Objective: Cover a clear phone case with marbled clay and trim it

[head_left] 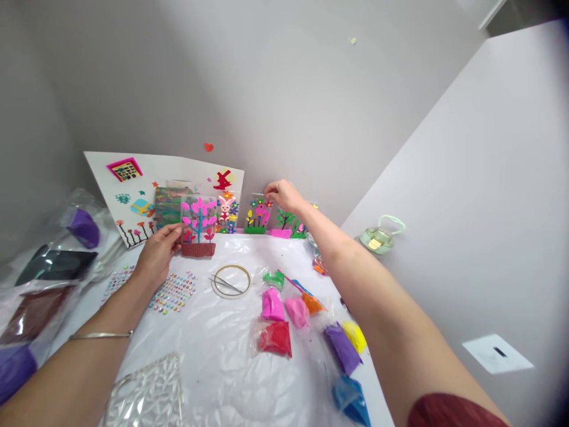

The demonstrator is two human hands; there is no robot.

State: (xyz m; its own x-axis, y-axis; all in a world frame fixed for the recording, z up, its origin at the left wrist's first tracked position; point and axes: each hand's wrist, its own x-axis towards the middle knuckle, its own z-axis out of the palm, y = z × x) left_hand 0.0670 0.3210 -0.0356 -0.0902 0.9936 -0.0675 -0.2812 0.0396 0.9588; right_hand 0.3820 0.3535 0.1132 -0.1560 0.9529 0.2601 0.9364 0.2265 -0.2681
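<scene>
My left hand (160, 252) grips the left edge of a clear panel (199, 225) decorated with a pink-flowered blue plant above a brown base. It is held upright near the back of the table. My right hand (283, 194) reaches to the wall, fingers closed at the top right corner of another clear panel (256, 214) with a pink bird, flowers and green grass. A rabbit panel (226, 210) stands between the two. To the right, partly behind my right forearm, is a panel with a green tree (284, 220).
A white decorated board (95, 169) leans on the wall. Clay packets, including red (275, 339) and purple (342, 349), lie right of centre. Tweezers (227, 284) cross a gold hoop (231, 267). Gem stickers (178, 290), a textured clear box (149, 391) and a green bottle (376, 240) are around.
</scene>
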